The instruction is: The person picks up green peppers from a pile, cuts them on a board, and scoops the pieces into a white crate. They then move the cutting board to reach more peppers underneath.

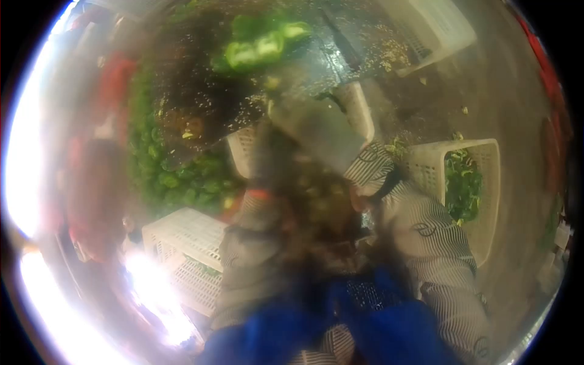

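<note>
Both of my arms reach forward in striped sleeves over a white perforated crate (pixel 359 109), whose inside is dark and blurred. My left hand (pixel 266 152), a dark smear beyond an orange-red cuff (pixel 258 194), is at the crate's left side. Past the right sleeve (pixel 372 164), a smooth grey-green shape (pixel 319 129) extends over the crate; it looks like my covered right hand, though motion blurs it. The fingers of both hands are indistinct, and I cannot make out anything held. Large pale-green pieces (pixel 264 48), apparently cut peppers, lie beyond the crate.
Green peppers (pixel 182 182) are heaped on the left. A white crate (pixel 182 237) stands at lower left; another (pixel 493 182) at right holds green pieces (pixel 462 185). A third crate (pixel 450 30) is at upper right. Seeds (pixel 389 55) litter the floor. A blurred person (pixel 94 188) is at far left.
</note>
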`<act>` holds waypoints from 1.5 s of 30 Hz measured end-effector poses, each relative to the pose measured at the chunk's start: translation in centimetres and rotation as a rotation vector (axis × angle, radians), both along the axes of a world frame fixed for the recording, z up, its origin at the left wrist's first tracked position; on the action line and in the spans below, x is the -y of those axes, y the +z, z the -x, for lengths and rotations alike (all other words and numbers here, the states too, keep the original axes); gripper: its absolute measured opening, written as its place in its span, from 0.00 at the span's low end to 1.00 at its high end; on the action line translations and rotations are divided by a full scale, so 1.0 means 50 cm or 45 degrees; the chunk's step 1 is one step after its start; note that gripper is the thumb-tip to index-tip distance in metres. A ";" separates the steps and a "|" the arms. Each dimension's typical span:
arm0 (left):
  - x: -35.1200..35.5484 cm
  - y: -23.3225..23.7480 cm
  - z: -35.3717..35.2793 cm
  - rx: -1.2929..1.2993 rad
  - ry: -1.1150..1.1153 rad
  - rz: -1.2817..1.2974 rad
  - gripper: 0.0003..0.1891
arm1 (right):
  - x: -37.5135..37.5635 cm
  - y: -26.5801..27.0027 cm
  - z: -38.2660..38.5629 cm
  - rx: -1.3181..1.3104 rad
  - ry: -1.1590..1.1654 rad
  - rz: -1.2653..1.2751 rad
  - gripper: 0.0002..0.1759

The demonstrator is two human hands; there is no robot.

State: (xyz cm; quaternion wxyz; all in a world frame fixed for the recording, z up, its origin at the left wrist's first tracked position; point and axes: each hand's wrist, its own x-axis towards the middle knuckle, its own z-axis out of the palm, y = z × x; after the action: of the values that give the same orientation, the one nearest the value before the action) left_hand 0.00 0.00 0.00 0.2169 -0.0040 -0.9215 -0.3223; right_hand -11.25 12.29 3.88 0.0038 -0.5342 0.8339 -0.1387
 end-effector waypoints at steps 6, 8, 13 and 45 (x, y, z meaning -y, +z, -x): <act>-0.007 -0.029 -0.018 0.419 0.100 -0.175 0.17 | -0.027 -0.026 0.009 0.103 0.085 0.131 0.15; -0.005 -0.054 -0.018 0.229 0.161 -0.241 0.18 | -0.026 -0.033 0.009 0.075 0.024 0.104 0.15; -0.068 0.053 -0.005 0.289 0.316 -1.249 0.19 | -0.039 -0.027 0.023 0.476 -0.019 0.330 0.20; -0.005 0.069 0.016 -0.126 0.080 -1.964 0.24 | -0.010 0.028 0.004 0.869 -0.149 0.751 0.26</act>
State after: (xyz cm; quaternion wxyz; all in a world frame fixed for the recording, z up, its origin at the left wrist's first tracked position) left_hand -0.78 0.25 3.44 0.2082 0.1600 -0.4253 -0.8661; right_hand -11.43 12.79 5.30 0.1183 -0.3882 0.7386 -0.5383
